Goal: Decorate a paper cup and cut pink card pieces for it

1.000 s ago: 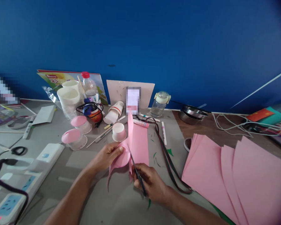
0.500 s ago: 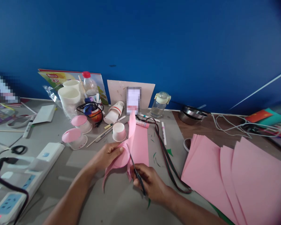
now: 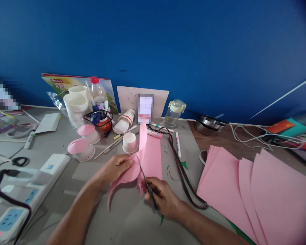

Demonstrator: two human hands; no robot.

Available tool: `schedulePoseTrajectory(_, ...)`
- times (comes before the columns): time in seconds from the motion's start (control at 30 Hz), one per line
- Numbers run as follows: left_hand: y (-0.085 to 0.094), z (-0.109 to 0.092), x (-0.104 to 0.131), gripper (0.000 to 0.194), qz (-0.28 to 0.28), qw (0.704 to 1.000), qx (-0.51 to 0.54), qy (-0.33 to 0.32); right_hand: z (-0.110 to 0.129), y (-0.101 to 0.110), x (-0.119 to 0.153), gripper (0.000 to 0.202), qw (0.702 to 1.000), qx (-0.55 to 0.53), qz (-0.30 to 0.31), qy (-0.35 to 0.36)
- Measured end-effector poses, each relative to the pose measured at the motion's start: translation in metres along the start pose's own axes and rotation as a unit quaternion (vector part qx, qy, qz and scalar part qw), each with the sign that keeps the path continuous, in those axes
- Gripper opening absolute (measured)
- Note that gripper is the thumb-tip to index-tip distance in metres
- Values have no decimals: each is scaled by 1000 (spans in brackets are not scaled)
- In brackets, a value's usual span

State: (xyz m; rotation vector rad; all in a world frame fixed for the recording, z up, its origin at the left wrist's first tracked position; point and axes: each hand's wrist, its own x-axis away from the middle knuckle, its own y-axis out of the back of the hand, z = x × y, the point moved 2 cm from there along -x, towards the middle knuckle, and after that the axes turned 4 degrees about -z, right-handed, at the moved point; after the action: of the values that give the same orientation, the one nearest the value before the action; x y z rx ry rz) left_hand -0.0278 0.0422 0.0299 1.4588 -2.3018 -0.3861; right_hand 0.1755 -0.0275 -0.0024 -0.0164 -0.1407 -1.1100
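My left hand (image 3: 118, 167) pinches a round piece of pink paper (image 3: 131, 173) at its upper left edge, with a curled strip hanging below. Scissors (image 3: 148, 188) are in my right hand (image 3: 161, 197), their blades pointing up and left to the right edge of the circle. A long pink strip (image 3: 143, 137) rises behind the blades. Beneath lies a flat pink sheet (image 3: 154, 158). Just beyond my left hand stands a small white paper cup (image 3: 130, 143). Two cups topped with pink paper (image 3: 78, 146) are farther left.
Stacked paper cups (image 3: 76, 105), a red-capped bottle (image 3: 98, 92) and a glass jar (image 3: 173, 114) stand along the blue wall. Pink sheets (image 3: 224, 183) lie at the right, beside a dark strap (image 3: 181, 173). A white power strip (image 3: 49, 173) lies at the left.
The pink circle and its hanging strip have shifted slightly left with my left hand. My right hand has hardly moved and still holds the scissors at the paper.
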Motion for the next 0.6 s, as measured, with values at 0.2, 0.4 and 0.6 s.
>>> schedulePoseTrajectory(0.2, -3, -2, 0, 42, 0, 1000, -4, 12, -4, -1, -1, 5, 1000, -14, 4, 19)
schedulePoseTrajectory(0.4, -5, 1, 0, 44, 6, 1000, -7, 19, 0, -2, -2, 5, 1000, -3, 0, 21)
schedulePoseTrajectory(0.6, -4, 3, 0, 44, 6, 1000, 6, 19, 4, -1, -1, 7, 1000, 10, 1, -5)
